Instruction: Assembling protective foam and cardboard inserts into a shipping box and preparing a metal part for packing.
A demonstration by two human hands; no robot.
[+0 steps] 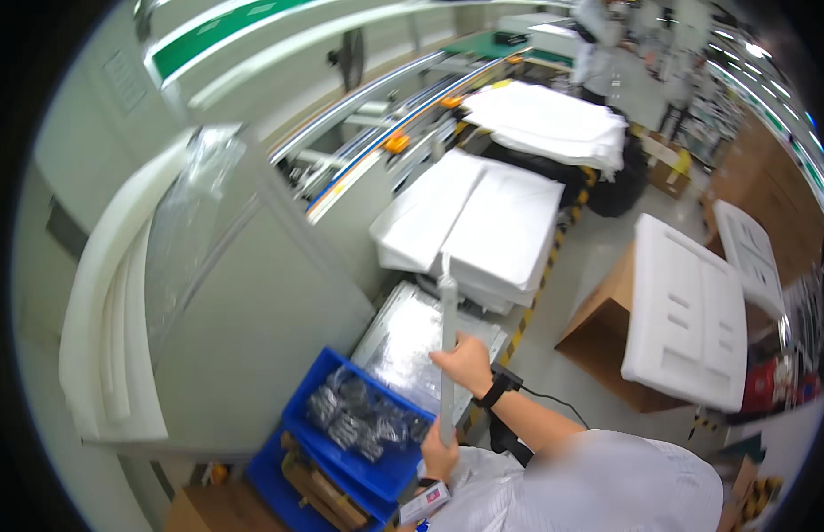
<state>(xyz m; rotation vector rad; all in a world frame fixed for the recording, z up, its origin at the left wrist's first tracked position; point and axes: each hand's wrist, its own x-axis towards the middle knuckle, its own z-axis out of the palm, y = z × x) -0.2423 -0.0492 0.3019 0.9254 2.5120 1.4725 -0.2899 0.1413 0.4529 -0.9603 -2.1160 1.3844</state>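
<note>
With right hand [466,364] above left hand [439,458], clamps long pale strip [448,315] in both | holds it in front of shiny silvery slab [401,341] | has blue bin [394,477] of bagged items [350,415] at left

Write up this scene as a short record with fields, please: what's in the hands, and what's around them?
Held: one long pale bar
Left hand: grips the bar near its lower end
Right hand: grips the bar higher up; black band on the wrist
Left of the hands: blue bin holding bagged parts
Beyond the hands: white stack
Off to the right: cardboard box and white foam panel
</note>
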